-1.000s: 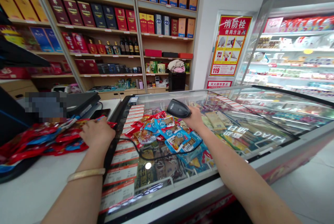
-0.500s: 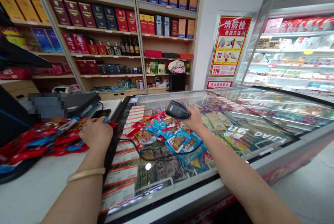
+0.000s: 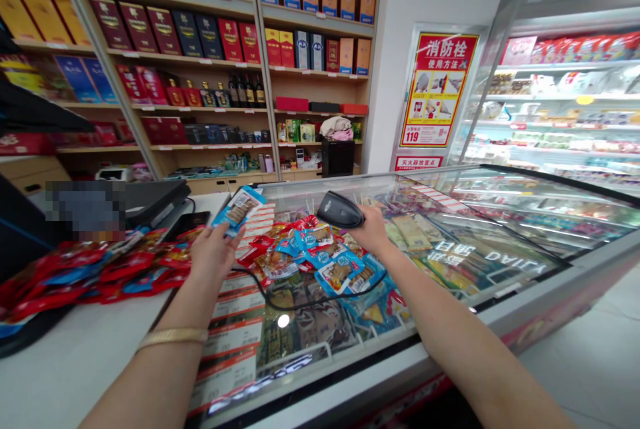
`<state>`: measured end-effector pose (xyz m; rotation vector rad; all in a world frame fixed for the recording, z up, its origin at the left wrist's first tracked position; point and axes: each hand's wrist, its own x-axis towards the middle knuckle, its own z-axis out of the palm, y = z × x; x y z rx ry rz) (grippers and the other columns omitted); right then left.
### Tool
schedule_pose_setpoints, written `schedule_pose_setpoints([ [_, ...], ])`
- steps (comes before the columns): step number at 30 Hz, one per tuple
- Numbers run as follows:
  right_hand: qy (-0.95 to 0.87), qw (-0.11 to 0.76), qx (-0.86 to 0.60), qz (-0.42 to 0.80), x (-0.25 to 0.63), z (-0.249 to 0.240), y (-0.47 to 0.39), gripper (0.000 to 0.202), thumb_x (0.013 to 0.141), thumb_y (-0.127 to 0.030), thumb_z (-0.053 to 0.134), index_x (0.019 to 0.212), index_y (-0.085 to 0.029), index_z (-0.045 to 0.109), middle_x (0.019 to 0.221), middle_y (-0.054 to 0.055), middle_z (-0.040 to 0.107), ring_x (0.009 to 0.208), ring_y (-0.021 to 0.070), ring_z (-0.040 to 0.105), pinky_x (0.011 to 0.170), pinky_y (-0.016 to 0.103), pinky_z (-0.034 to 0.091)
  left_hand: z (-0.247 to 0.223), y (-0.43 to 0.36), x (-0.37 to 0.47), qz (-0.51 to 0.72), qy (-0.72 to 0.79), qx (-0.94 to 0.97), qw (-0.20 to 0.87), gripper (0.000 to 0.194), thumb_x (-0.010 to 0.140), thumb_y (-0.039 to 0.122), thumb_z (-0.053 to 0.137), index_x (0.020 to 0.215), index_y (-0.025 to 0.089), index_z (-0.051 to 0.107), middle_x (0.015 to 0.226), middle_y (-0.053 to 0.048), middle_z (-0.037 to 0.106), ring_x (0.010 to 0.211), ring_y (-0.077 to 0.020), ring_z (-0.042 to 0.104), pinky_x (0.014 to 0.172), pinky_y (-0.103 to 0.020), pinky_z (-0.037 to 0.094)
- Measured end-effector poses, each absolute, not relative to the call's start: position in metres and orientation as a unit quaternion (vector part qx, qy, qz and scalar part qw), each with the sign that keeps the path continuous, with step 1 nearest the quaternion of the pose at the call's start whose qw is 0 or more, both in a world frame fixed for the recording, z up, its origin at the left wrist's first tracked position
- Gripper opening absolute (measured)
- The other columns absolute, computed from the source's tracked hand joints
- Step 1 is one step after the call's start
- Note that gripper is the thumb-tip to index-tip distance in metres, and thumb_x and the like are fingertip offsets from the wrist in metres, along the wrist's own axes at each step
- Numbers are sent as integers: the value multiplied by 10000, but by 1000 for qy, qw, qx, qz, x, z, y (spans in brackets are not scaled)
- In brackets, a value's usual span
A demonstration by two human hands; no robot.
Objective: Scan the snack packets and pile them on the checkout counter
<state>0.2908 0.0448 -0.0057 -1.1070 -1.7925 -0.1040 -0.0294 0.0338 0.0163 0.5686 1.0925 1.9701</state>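
My left hand [image 3: 214, 250] pinches a blue snack packet [image 3: 240, 208], tilted above the freezer's left edge. In my right hand [image 3: 371, 228] is a black barcode scanner [image 3: 341, 210], its head pointing left over the glass. Below the scanner, a pile of blue and red snack packets [image 3: 325, 259] lies on the freezer lid. The scanner's black cable [image 3: 300, 304] loops in front of that pile. To the left of my left hand, many red and blue packets [image 3: 125, 272] are heaped on the white counter [image 3: 100, 362].
The glass-topped chest freezer [image 3: 450, 342] fills the middle and right. A dark phone-like slab [image 3: 193, 221] and a black device [image 3: 155, 199] sit on the counter. Shelves of boxed bottles [image 3: 200, 36] stand behind, with a lit fridge [image 3: 560, 102] at right.
My left hand has moved right from the heap on the counter, lifting a blue snack packet into view. My right hand and the scanner have barely moved.
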Motion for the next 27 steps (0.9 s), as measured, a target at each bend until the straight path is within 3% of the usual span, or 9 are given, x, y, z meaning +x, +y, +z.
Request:
schedule_pose_setpoints([
  [6, -753, 465, -464, -34, 284, -3, 39, 135, 706, -341, 757, 727, -225, 691, 735, 35, 761, 761, 231, 713, 704, 281, 431, 5, 29, 3, 756, 420, 292, 408, 301, 575, 193, 803, 691, 182, 525, 684, 43, 626, 655, -110, 614, 801, -418, 639],
  [12, -763, 455, -459, -19, 280, -3, 36, 179, 706, -365, 790, 794, -222, 726, 784, 35, 780, 778, 233, 721, 732, 287, 432, -1, 23, 23, 724, 437, 388, 367, 395, 504, 364, 838, 670, 193, 523, 731, 25, 622, 745, -175, 659, 762, -401, 631],
  [27, -753, 454, -476, -21, 282, -2, 38, 157, 699, -347, 763, 786, -227, 712, 788, 44, 774, 805, 253, 721, 735, 294, 437, -5, 19, 32, 709, 440, 425, 351, 371, 523, 362, 796, 704, 205, 514, 772, -9, 677, 746, -211, 703, 700, -355, 610],
])
